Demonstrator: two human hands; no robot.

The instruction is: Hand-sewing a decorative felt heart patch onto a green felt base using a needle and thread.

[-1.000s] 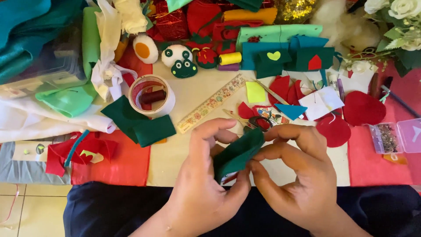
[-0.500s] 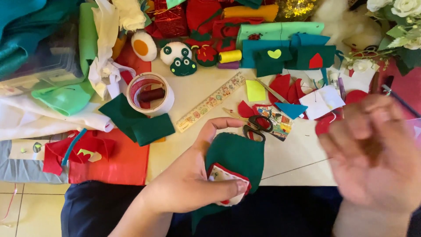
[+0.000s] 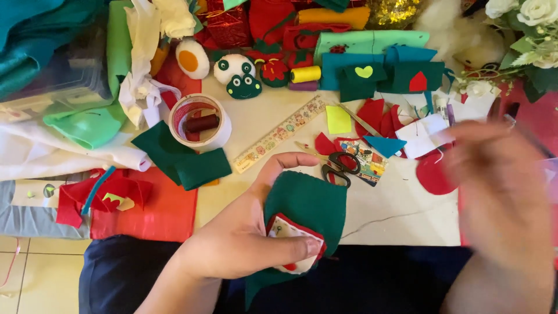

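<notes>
- Left hand (image 3: 244, 238) pinching green felt piece (image 3: 308, 209) above table (image 3: 401, 215) edge, near scissors (image 3: 337, 166).
- Right hand (image 3: 503, 192) blurred; finger spread unclear.
- Best done keeping 1 thumb firm, felt flat, thread (image 3: 378, 220) taut.

Landmark = scissors (image 3: 336, 167): ruler (image 3: 281, 134) just left of them, tape roll (image 3: 200, 122) further left w/ thread spool (image 3: 201, 122) inside. Felt piece (image 3: 311, 206) in front, in left hand (image 3: 244, 238). Right hand (image 3: 503, 192) well to the right.
</notes>
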